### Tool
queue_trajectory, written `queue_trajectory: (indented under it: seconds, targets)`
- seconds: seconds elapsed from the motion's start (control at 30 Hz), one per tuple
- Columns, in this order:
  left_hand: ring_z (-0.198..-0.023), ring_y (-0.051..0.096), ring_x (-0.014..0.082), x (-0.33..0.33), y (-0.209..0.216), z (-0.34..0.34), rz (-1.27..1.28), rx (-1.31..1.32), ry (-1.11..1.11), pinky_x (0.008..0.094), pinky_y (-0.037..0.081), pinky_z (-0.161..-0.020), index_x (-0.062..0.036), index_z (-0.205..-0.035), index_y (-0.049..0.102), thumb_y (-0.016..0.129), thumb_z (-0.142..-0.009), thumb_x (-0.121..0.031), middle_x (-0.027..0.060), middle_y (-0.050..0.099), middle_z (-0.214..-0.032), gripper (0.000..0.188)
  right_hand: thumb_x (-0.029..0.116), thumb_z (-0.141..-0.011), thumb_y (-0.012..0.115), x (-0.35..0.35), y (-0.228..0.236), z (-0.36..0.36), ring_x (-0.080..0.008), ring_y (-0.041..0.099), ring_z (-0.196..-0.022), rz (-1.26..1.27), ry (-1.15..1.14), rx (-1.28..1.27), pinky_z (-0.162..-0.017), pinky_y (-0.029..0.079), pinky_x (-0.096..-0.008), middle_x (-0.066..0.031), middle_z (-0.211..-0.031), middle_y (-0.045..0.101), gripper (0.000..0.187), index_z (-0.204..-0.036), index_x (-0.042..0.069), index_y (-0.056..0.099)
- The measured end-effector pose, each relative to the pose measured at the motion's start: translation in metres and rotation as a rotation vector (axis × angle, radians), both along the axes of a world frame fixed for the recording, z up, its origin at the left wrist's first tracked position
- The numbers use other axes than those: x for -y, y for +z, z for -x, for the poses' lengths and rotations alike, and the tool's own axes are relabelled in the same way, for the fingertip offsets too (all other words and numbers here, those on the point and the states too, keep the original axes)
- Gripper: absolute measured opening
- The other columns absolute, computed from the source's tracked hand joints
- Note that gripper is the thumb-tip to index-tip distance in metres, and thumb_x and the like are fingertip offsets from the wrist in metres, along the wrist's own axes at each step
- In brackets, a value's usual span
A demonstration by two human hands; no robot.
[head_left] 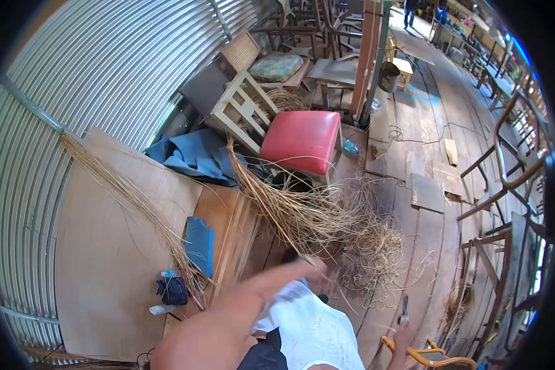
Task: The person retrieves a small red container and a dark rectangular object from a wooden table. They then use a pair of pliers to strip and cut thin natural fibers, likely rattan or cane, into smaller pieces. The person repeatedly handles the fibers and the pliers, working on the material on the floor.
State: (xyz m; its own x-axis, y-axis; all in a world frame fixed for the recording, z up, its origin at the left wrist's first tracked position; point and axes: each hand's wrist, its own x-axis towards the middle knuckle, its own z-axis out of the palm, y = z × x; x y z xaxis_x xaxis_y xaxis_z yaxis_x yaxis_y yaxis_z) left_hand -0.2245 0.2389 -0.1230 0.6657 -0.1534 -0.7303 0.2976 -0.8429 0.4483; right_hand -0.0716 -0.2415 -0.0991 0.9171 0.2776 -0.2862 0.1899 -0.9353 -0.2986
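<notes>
My left arm reaches across my white-clad lap. My left hand [310, 269], blurred by motion, is closed around a thin cane strand [340, 290] that trails to the lower right. Just beyond it lies a large bundle of loose tan cane strands [302, 213], spilling into a curled tangle [376, 250] on the floor. My right hand [403, 338], low at the right, grips a small dark hand tool with a shiny metal part [404, 311], pointing upward; its exact kind is unclear. Both hands are apart.
A chair with a red padded seat [302, 139] stands ahead of the bundle. To the left, a plywood sheet [105, 246] carries a long cane bundle [126, 191], a blue piece [199, 246] and a dark pouch [171, 290]. An orange curved frame [431, 357] is beside my right hand.
</notes>
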Motion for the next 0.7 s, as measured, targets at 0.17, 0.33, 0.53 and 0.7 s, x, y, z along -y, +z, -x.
queue_trajectory:
  seconds: [0.17,0.33,0.53,0.7]
  targets:
    - [-0.084,0.066,0.0388,0.159,0.121,-0.071,0.306,0.403,0.075,0.0488,0.051,-0.075,-0.0074,-0.099,0.067,0.056,-0.089,-0.030,0.0193,0.068,-0.092,0.027,0.029,-0.100,0.046,-0.109,0.032,0.024,-0.0190,0.053,-0.055,-0.507,-0.135,-0.276,-0.049,0.041,-0.0363,-0.0094,-0.066,0.052,0.029,-0.087,0.004,0.052]
    - [-0.082,0.067,0.0322,0.032,0.096,-0.046,0.362,0.461,0.061,0.0415,0.051,-0.072,-0.0073,-0.102,0.067,0.060,-0.090,-0.033,0.0170,0.068,-0.086,0.029,0.030,-0.100,0.050,-0.082,0.050,0.011,-0.0078,0.045,-0.047,-0.666,-0.066,-0.377,-0.041,0.036,-0.0264,0.0011,-0.061,0.046,0.029,-0.081,0.009,0.048]
    - [-0.059,0.064,0.0208,-0.184,0.160,0.117,-0.287,0.313,0.287,0.0354,0.051,-0.058,-0.0041,-0.077,0.070,0.069,-0.085,-0.045,0.0100,0.067,-0.068,0.042,0.034,-0.099,0.051,0.074,0.039,-0.075,-0.0071,0.046,-0.044,-0.518,-0.320,-0.377,-0.039,0.035,-0.0244,0.0034,-0.059,0.047,0.026,-0.090,0.010,0.057]
    - [-0.051,0.046,0.0164,-0.198,0.175,0.195,-0.285,0.279,0.649,0.0360,0.041,-0.051,-0.0007,-0.071,0.067,0.070,-0.083,-0.048,0.0077,0.056,-0.055,0.049,0.037,-0.099,0.048,0.103,0.037,-0.096,-0.0141,0.052,-0.048,-0.355,-0.415,-0.284,-0.043,0.041,-0.0309,-0.0056,-0.063,0.056,0.031,-0.093,0.008,0.058]
